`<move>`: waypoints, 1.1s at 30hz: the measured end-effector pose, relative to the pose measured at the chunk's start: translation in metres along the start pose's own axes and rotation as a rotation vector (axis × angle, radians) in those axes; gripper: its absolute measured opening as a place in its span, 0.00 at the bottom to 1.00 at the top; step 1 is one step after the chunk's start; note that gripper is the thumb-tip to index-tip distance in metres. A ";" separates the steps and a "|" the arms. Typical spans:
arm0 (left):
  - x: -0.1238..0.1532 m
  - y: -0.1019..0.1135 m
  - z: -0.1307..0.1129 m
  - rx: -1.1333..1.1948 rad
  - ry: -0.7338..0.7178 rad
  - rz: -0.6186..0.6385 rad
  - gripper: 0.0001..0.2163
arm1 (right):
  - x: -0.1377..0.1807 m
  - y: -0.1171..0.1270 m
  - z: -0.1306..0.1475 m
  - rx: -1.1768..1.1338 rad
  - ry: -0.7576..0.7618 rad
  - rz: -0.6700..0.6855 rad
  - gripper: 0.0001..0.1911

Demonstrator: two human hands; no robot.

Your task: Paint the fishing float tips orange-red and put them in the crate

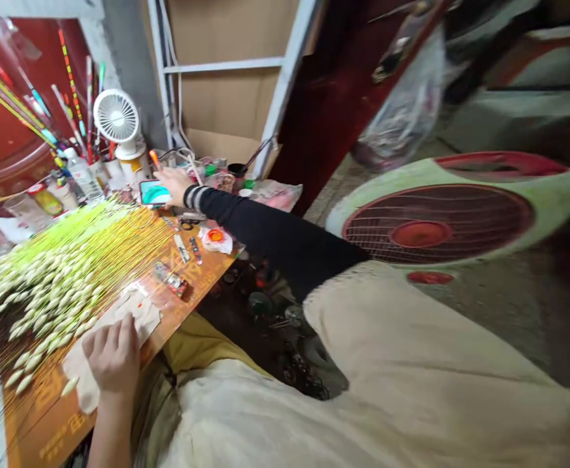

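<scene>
My left hand [114, 354] is closed and rests on a pale cloth or paper [136, 315] at the board's near edge. A cream fishing float [70, 387] shows on one side of it, and a small orange tip lies in line beyond the fingers; the stem between is hidden. In a black sleeve, my right hand [175, 183] is stretched across the board, beside a phone [155, 194] with a lit screen. An orange-tipped stick [155, 160] rises from its fingertips; the grip is blurred. Many cream floats [60, 286] with yellow stems lie in rows to the left.
A cup of orange paint [215, 235], a cutter [181, 248] and a small red packet [176, 285] lie on the orange board [51, 416]. Behind stand a white fan [117, 117], a clear bottle [82, 174] and painted sticks. A larger floor fan [440, 227] is at right.
</scene>
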State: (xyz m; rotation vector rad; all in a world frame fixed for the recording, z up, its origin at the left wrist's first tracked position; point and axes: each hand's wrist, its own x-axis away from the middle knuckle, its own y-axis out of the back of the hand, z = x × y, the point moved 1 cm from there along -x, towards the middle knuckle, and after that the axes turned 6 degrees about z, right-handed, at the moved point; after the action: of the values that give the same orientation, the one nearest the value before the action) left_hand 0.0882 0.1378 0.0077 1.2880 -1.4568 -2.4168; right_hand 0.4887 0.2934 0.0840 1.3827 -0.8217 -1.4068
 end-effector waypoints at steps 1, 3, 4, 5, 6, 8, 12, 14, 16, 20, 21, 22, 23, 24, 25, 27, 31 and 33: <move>0.002 0.000 -0.001 0.011 0.012 0.023 0.11 | 0.001 -0.002 0.007 -0.032 -0.011 -0.033 0.46; 0.006 0.000 -0.001 0.037 0.043 0.063 0.11 | 0.019 0.005 0.015 -0.112 -0.021 -0.136 0.46; 0.007 -0.001 -0.002 0.051 0.057 0.077 0.11 | 0.035 0.012 0.019 -0.153 -0.003 -0.210 0.43; 0.009 -0.001 -0.002 0.063 0.070 0.088 0.12 | 0.054 0.020 0.024 -0.190 0.009 -0.276 0.41; 0.010 -0.001 -0.003 0.071 0.079 0.096 0.12 | 0.075 0.028 0.030 -0.228 0.011 -0.335 0.38; 0.011 -0.001 -0.003 0.074 0.086 0.111 0.11 | 0.119 0.042 0.045 -0.308 0.003 -0.430 0.30; 0.011 -0.001 -0.004 0.052 0.082 0.144 0.10 | 0.199 0.047 0.077 -0.507 -0.085 -0.577 0.19; 0.012 -0.002 -0.003 0.067 0.082 0.150 0.11 | 0.230 0.040 0.087 -0.583 -0.158 -0.633 0.18; 0.013 -0.002 -0.002 0.090 0.081 0.150 0.12 | 0.254 0.033 0.091 -0.618 -0.206 -0.687 0.17; 0.011 -0.002 -0.001 0.066 0.063 0.140 0.12 | 0.282 0.028 0.092 -0.615 -0.250 -0.704 0.17; 0.010 -0.001 -0.001 0.051 0.052 0.135 0.11 | 0.285 0.028 0.092 -0.615 -0.258 -0.688 0.16; 0.009 -0.001 -0.001 0.039 0.042 0.128 0.11 | 0.287 0.028 0.092 -0.624 -0.267 -0.676 0.16; 0.007 -0.001 -0.001 0.029 0.034 0.118 0.11 | 0.287 0.028 0.092 -0.646 -0.279 -0.668 0.16; 0.006 0.000 -0.001 0.023 0.027 0.104 0.11 | 0.286 0.028 0.092 -0.674 -0.296 -0.670 0.15; 0.004 0.000 0.000 0.020 0.020 0.089 0.11 | 0.285 0.027 0.092 -0.700 -0.313 -0.676 0.15; 0.001 0.001 0.001 0.015 0.006 0.070 0.11 | 0.280 0.026 0.091 -0.729 -0.351 -0.683 0.13; -0.002 0.002 0.001 -0.006 -0.014 0.056 0.09 | 0.268 0.022 0.083 -0.711 -0.404 -0.646 0.13; -0.004 0.002 0.001 -0.007 -0.014 0.048 0.08 | 0.261 0.019 0.077 -0.676 -0.417 -0.620 0.13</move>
State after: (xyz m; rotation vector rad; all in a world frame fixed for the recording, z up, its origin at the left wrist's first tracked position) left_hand 0.0890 0.1391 0.0118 1.2228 -1.4640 -2.4036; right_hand 0.4440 0.0310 0.0254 0.8369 -0.0922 -2.2376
